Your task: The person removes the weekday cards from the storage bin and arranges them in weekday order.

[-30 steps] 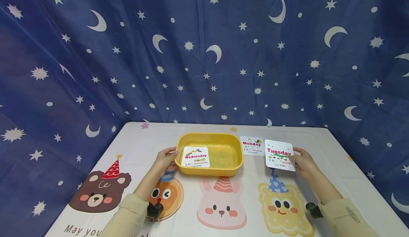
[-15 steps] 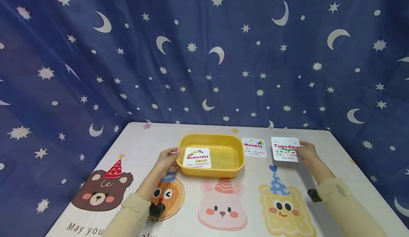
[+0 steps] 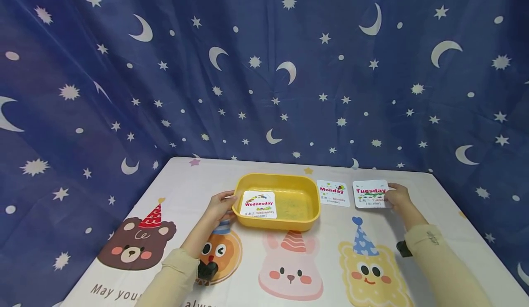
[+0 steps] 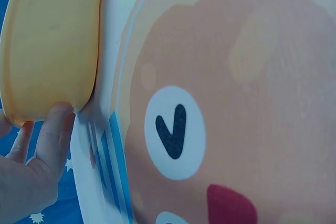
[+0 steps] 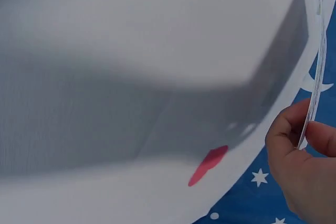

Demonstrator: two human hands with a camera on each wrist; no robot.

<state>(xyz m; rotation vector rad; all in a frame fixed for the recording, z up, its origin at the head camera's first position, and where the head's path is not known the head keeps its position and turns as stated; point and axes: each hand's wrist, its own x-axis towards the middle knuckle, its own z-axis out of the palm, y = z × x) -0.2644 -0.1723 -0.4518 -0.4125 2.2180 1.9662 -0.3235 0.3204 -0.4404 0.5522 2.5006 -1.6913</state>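
Note:
At the left end of a yellow plastic basket (image 3: 274, 224), my left hand (image 3: 219, 207) grips the rim. The left wrist view has that hand's fingers (image 4: 50, 129) against the outer wall of the basket (image 4: 52, 40). A Wednesday card (image 3: 258, 205) leans inside its left part. In my right hand (image 3: 400, 198), a Tuesday card (image 3: 370, 194) is pinched by its right edge. Edge-on in the right wrist view, the card (image 5: 318, 72) sits between thumb and finger, a shadow beside it on the cloth. Between basket and Tuesday card, a Monday card (image 3: 333, 193) lies face up.
The table has a white cloth (image 3: 231, 293) printed with cartoon faces, such as a bear (image 3: 136, 247) and a rabbit (image 3: 290, 270). A blue star-patterned curtain (image 3: 264, 68) stands behind and at the sides.
My right hand has lowered the Tuesday card and shifted it rightward, apart from the Monday card and tilted flatter. The left hand keeps its hold on the basket. The head view has turned slightly.

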